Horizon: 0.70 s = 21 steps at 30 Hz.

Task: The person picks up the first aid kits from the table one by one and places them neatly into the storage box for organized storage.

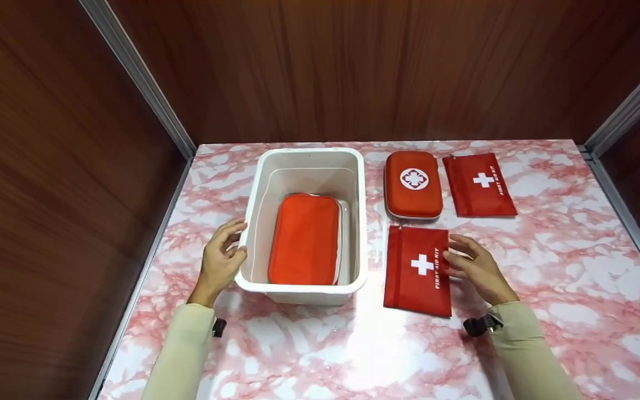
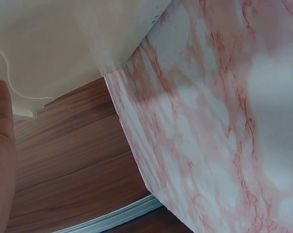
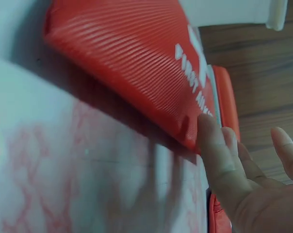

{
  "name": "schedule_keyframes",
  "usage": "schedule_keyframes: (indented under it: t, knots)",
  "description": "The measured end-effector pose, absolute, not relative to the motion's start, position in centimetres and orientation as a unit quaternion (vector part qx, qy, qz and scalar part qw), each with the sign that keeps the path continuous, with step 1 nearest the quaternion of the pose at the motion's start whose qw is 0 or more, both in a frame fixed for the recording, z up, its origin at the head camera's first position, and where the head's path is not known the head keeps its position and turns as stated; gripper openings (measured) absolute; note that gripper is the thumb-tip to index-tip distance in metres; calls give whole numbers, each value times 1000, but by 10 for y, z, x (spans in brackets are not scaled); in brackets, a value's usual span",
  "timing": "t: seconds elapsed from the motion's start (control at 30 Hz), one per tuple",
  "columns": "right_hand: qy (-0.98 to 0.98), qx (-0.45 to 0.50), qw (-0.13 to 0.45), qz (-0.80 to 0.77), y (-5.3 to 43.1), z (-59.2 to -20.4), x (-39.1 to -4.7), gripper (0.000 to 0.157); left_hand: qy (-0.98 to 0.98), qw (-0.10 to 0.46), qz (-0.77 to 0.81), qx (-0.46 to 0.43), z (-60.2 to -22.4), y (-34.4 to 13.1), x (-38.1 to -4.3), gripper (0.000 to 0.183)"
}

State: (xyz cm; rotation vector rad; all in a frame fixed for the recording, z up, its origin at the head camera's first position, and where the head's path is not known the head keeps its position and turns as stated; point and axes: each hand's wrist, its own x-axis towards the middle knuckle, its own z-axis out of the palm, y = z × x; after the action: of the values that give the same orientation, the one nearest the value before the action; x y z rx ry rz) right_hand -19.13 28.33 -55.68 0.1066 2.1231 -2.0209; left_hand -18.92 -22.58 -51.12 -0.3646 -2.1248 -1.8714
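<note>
A white plastic bin (image 1: 356, 222) stands left of centre in the head view, with a red-orange zip case (image 1: 304, 239) lying inside. At the bin's left rim, my left hand (image 1: 221, 261) has its fingers loosely bent and fingertips at the edge. Its thumb (image 2: 3, 109) shows against the bin's outer wall in the left wrist view. A flat red first aid pouch (image 1: 409, 283) with a white cross lies right of the bin. Beside its right edge is my right hand (image 1: 478, 269), fingers spread and relaxed. The fingertips overlap the pouch edge; firm contact cannot be made out.
Behind the near pouch sits an orange-red hard first aid case (image 1: 414, 200) with a round white emblem. A second red first aid pouch (image 1: 473, 200) lies to its right. Brown wood-patterned panels (image 1: 342, 72) enclose the pink-and-white marbled table (image 1: 298, 350) at the back and sides.
</note>
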Motion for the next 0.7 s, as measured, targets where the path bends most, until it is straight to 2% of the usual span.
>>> schedule_keyframes:
  t: [0.7]
  knots:
    - [794,32,108,-597,275,-567,-191,71,-737,139,-652,-114,-509,-224,-190,46]
